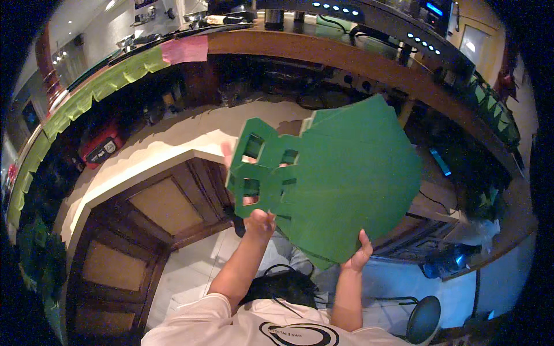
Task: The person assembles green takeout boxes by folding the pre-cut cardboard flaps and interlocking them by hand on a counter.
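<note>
A large green sheet (358,179), which looks like cardboard, is held up in front of me. Its broad right part is fan-shaped with faint creases; the narrower left part has several rectangular cut-outs. My left hand (259,221) grips the lower left edge, thumb in front, and some of its fingers show through the cut-outs from behind. At the bottom right edge my right hand (360,254) pinches the sheet, thumb upward, the other fingers mostly hidden behind it. The sheet is tilted and hangs in the air over the counter's inner edge.
A pale curved counter (138,164) with wooden panel doors (167,202) wraps around me. Above it runs a raised wooden ledge (248,43) with green and pink paper (184,49) along it. A red box (102,144) stands at left; a round stool seat (424,319) is at lower right.
</note>
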Available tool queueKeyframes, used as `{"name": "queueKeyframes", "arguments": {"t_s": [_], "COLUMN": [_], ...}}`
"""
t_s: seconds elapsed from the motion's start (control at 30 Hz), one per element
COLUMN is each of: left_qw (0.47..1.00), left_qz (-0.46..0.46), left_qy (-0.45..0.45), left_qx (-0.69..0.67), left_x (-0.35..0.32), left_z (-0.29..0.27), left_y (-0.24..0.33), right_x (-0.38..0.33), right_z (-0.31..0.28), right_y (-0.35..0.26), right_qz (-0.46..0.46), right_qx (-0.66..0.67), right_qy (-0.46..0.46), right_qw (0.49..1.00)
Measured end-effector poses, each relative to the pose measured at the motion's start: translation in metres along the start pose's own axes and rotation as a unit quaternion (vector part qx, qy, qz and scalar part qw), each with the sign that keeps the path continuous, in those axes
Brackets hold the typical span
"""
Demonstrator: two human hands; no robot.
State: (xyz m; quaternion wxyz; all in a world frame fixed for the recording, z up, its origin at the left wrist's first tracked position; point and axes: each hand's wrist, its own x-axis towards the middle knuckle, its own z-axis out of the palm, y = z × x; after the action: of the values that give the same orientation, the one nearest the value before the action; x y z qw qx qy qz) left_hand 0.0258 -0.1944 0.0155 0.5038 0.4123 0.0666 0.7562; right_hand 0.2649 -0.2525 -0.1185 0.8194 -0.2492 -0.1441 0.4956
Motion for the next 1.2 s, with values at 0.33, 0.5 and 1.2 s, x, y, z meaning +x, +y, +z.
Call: {"name": "queueKeyframes", "arguments": {"t_s": [0.33,0.5,1.2], "left_qw": [0.988,0.994,0.955], "left_qz": [-0.005,-0.005,-0.077], "left_qy": [-0.128,-0.052,0.227], "left_qx": [-0.089,-0.096,-0.175], "left_x": [0.040,0.038,-0.027], "left_z": [0.068,0.061,0.035], "left_y": [-0.016,-0.025,-0.032], "right_x": [-0.029,-0.041,-0.012], "right_z": [-0.014,-0.007,0.104], "right_y": [-0.034,-0.038,-0.020], "right_qz": [0.029,0.069,-0.165], "right_qx": [0.010,0.039,-0.159], "right_qy": [0.046,0.063,-0.053], "right_qw": [0.998,0.995,0.972]}}
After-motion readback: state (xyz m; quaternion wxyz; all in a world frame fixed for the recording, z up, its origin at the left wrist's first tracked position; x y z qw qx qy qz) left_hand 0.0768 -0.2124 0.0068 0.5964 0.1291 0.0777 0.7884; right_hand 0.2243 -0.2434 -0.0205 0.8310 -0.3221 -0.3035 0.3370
